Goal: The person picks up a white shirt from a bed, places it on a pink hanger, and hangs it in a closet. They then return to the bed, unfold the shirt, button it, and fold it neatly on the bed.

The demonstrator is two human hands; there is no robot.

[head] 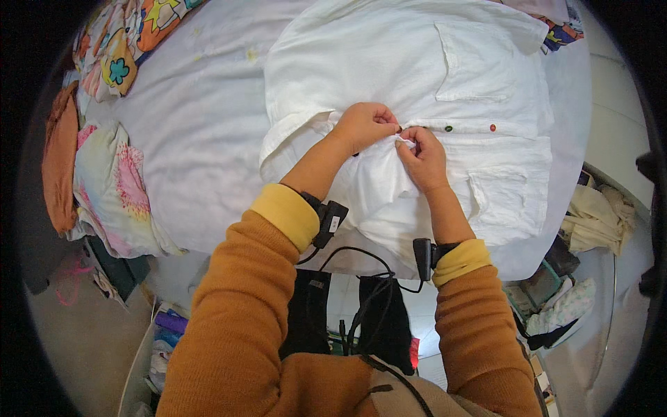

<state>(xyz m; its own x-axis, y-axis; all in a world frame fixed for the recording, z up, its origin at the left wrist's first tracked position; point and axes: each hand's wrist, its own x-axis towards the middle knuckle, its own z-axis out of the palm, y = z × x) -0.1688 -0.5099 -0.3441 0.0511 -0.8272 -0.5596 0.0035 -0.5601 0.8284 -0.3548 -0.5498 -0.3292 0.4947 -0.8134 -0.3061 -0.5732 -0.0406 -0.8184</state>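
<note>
Spread out in front of me is a white button-front shirt [354, 57], its collar [292, 130] towards the left. Its button placket runs across the middle, with a green button [448, 128] and a red button [493, 127] showing on the right. My left hand [367, 125] pinches the placket at a dark brown button [399, 129]. Right beside it, my right hand [424, 156] grips a gathered edge of the shirt's front panel between thumb and fingers. One patch pocket [474, 62] lies beyond the placket, another pocket [497, 195] on the near side.
The shirt lies on a bed with a pale sheet [208, 114]. Patterned cloth [120, 62], a brown garment [61, 161] and a floral cloth [114, 193] line the left edge. Black cables [359, 250] hang from devices on my wrists. Cream cloth [594, 213] lies beyond the right edge.
</note>
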